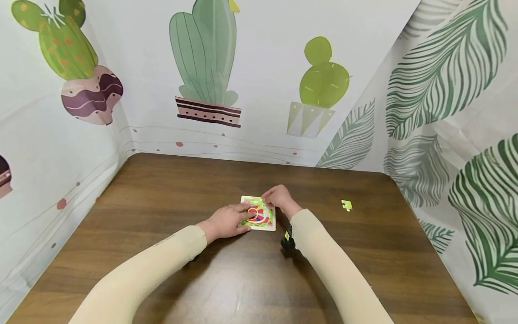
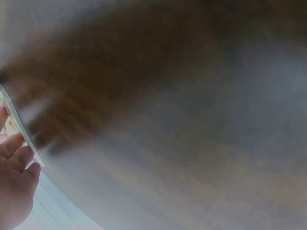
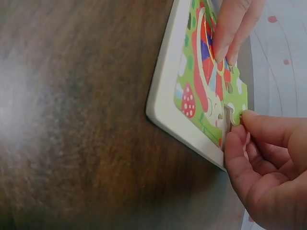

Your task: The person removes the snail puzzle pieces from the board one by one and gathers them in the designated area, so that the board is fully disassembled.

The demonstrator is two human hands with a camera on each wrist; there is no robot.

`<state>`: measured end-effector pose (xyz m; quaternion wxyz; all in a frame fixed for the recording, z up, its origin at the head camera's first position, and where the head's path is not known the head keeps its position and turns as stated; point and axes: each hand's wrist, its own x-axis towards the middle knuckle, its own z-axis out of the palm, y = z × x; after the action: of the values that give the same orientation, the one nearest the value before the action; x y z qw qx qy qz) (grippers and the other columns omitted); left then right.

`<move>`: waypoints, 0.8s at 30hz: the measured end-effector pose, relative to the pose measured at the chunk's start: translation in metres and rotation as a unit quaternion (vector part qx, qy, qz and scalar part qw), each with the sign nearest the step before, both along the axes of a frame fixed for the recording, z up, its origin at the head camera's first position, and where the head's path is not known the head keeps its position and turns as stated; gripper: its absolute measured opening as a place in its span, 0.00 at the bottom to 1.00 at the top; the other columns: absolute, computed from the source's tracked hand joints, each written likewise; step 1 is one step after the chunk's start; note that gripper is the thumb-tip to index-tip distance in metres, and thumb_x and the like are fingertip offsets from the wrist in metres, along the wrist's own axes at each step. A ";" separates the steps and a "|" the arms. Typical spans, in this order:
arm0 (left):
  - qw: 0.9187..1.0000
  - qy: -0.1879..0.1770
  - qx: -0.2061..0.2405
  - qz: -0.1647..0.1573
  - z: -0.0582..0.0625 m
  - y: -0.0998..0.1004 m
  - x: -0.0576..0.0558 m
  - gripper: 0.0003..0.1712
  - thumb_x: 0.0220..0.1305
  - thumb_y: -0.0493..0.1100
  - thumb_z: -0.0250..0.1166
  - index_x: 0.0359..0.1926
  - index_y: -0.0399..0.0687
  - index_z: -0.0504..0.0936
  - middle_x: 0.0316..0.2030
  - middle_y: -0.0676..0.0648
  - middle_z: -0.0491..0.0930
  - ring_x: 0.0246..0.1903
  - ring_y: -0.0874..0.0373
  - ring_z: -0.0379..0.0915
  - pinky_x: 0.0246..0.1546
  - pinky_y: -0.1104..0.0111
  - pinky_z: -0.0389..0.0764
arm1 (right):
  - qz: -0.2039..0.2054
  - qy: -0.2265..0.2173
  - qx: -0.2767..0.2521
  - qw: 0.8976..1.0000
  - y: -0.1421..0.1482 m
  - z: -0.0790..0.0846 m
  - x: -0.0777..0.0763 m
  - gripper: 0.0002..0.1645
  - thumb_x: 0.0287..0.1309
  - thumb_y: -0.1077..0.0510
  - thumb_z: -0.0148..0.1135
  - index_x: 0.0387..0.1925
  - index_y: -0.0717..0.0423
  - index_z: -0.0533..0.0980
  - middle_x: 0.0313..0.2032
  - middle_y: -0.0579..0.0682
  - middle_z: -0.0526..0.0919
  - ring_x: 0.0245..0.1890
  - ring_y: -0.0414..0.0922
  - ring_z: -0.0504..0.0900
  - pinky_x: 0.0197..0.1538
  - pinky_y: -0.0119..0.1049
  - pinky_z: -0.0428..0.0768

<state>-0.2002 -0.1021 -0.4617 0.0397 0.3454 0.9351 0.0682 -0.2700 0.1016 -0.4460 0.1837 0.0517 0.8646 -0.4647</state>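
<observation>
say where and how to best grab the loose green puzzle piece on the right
Probably pinch the loose green puzzle piece by opposite edges of its body, coming from above: it lies flat on the table, apart from the puzzle board, and its small near-side knob offers less to hold.

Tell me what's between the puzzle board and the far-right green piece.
The head view shows the right hand and sleeve beside the puzzle board, then only bare tabletop up to the far-right green piece.

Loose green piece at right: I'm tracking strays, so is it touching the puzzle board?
Apart: the head view shows wood tabletop between the loose piece and the puzzle board.
</observation>
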 end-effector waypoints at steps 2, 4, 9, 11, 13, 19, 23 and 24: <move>1.000 -0.002 -0.002 0.002 0.001 0.000 -0.001 0.28 0.71 0.57 0.64 0.67 0.52 0.80 0.72 0.39 0.72 0.63 0.37 0.78 0.63 0.50 0.80 | 0.009 0.005 -0.001 1.000 0.001 -0.003 -0.003 0.09 0.57 0.71 0.64 0.38 0.67 0.87 0.29 0.53 0.85 0.26 0.41 0.76 0.30 0.28 0.75; 1.000 -0.009 -0.004 0.003 0.001 0.000 -0.001 0.28 0.71 0.57 0.63 0.67 0.53 0.79 0.72 0.39 0.71 0.64 0.37 0.77 0.64 0.50 0.79 | 0.016 0.007 0.001 1.000 0.002 -0.004 -0.004 0.09 0.57 0.71 0.64 0.38 0.67 0.87 0.28 0.52 0.84 0.25 0.41 0.76 0.30 0.29 0.76; 1.000 -0.021 -0.003 0.007 0.002 0.001 -0.001 0.29 0.71 0.57 0.63 0.68 0.53 0.78 0.74 0.39 0.70 0.65 0.36 0.76 0.64 0.48 0.79 | 0.013 0.004 0.000 1.000 0.001 0.002 0.001 0.10 0.62 0.69 0.64 0.42 0.68 0.86 0.28 0.51 0.82 0.26 0.40 0.74 0.30 0.27 0.74; 1.000 -0.021 -0.002 0.006 0.003 0.001 -0.001 0.29 0.71 0.57 0.63 0.68 0.53 0.78 0.73 0.39 0.70 0.64 0.36 0.77 0.63 0.48 0.79 | 0.011 0.004 -0.001 1.000 0.000 0.005 0.003 0.10 0.63 0.68 0.64 0.43 0.69 0.85 0.28 0.50 0.81 0.26 0.40 0.73 0.30 0.27 0.73; 1.000 -0.020 -0.003 0.005 0.003 0.001 -0.001 0.29 0.71 0.57 0.63 0.68 0.53 0.78 0.73 0.39 0.70 0.65 0.37 0.77 0.63 0.49 0.79 | 0.011 0.003 -0.001 1.000 -0.001 0.007 0.005 0.10 0.63 0.68 0.64 0.44 0.69 0.85 0.27 0.49 0.79 0.26 0.40 0.73 0.30 0.27 0.72; 1.000 -0.015 -0.004 0.002 0.005 0.000 0.000 0.28 0.71 0.56 0.63 0.68 0.52 0.79 0.73 0.38 0.71 0.65 0.38 0.77 0.64 0.49 0.79 | 0.015 0.010 -0.006 1.000 -0.001 0.007 0.005 0.10 0.62 0.69 0.63 0.44 0.69 0.84 0.25 0.48 0.76 0.25 0.41 0.71 0.28 0.28 0.69; 1.000 -0.012 -0.007 0.001 0.005 0.000 0.000 0.28 0.72 0.56 0.63 0.68 0.53 0.79 0.73 0.38 0.71 0.65 0.38 0.77 0.64 0.50 0.79 | 0.016 0.012 -0.010 1.000 -0.001 0.004 0.004 0.10 0.62 0.69 0.63 0.43 0.70 0.84 0.24 0.47 0.75 0.24 0.40 0.70 0.27 0.26 0.69; 1.000 -0.012 -0.008 0.000 0.004 0.000 0.000 0.28 0.72 0.56 0.63 0.68 0.53 0.79 0.73 0.38 0.71 0.65 0.38 0.77 0.64 0.50 0.79 | 0.017 0.011 -0.011 1.000 0.000 0.004 0.004 0.10 0.63 0.69 0.63 0.43 0.70 0.84 0.24 0.47 0.75 0.24 0.40 0.70 0.27 0.26 0.69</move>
<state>-0.2006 -0.1019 -0.4573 0.0534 0.3441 0.9352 0.0647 -0.2662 0.1012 -0.4423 0.1825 0.0303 0.8623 -0.4713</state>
